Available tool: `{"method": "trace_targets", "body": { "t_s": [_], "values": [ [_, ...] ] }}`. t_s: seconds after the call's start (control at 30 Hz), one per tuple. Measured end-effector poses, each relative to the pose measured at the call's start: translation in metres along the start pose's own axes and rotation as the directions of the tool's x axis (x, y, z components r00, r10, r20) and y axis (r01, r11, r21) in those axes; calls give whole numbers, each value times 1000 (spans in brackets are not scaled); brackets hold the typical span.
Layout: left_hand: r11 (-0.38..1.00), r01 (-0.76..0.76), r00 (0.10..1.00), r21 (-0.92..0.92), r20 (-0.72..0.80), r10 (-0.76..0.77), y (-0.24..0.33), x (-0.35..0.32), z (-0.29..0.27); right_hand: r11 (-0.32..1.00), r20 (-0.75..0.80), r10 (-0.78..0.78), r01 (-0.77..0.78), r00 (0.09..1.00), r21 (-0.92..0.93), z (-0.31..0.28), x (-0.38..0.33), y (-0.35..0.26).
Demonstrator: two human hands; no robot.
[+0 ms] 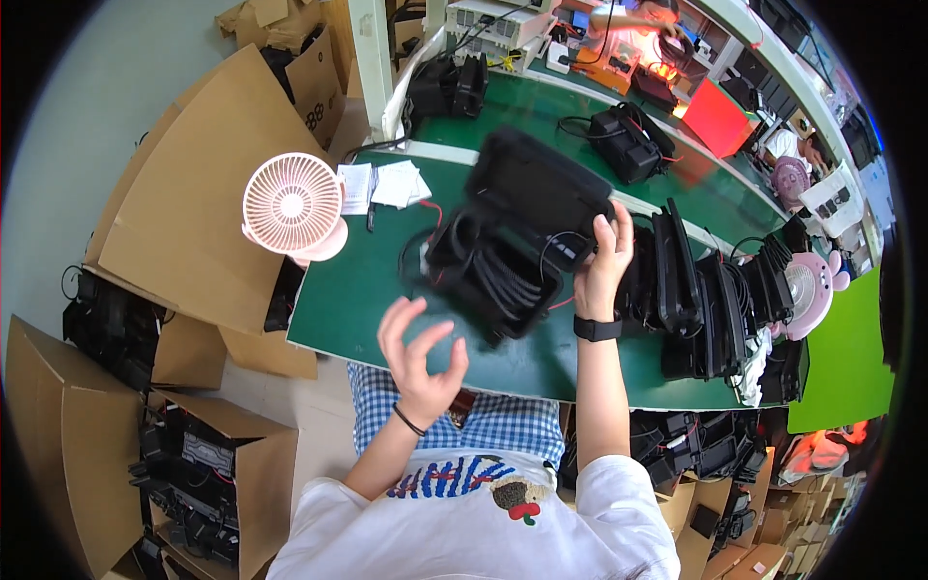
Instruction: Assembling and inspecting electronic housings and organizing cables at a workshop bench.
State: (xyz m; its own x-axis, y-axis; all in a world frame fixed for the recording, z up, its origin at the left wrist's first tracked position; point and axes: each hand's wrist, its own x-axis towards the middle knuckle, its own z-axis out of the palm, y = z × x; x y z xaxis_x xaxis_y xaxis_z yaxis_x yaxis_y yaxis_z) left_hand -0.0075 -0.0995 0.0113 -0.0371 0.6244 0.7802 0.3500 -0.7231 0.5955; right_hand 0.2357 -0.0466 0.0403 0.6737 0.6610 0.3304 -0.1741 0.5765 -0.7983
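Brown cardboard boxes (pixel 193 184) left of green bench, white paper slips (pixel 387 184) on bench's far-left corner.

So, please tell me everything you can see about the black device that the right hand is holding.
The black device is a boxy unit of what looks like dark plastic, with a flat panel on top and ribbed, coil-like parts below. Thin black and red wires loop around it. It is tilted and seems lifted above the green table. The right hand, with a black watch at the wrist, grips its right edge. The left hand is open just below it, not touching. A pink fan stands to its left, apart.
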Motion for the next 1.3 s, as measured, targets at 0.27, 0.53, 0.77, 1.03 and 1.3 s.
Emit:
{"method": "trace_targets", "body": {
  "t_s": [0.27,0.53,0.77,1.03,1.3],
  "values": [
    [976,-200,758,90,645,96,20,31,-16,961,347,180,-240,920,139,-6,-16,10],
    [954,-294,811,67,545,211,35,30,-3,951,370,225,-286,901,118,-8,-6,18],
    [857,-422,723,296,680,121,55,27,1,957,376,213,-270,902,106,-6,-4,16],
    [957,17,994,289,-111,16,47,32,-64,927,252,307,-348,918,138,-14,4,29],
    [776,-108,994,621,41,105,-28,20,-65,889,199,419,-444,886,106,-20,5,46]
  ]
}}
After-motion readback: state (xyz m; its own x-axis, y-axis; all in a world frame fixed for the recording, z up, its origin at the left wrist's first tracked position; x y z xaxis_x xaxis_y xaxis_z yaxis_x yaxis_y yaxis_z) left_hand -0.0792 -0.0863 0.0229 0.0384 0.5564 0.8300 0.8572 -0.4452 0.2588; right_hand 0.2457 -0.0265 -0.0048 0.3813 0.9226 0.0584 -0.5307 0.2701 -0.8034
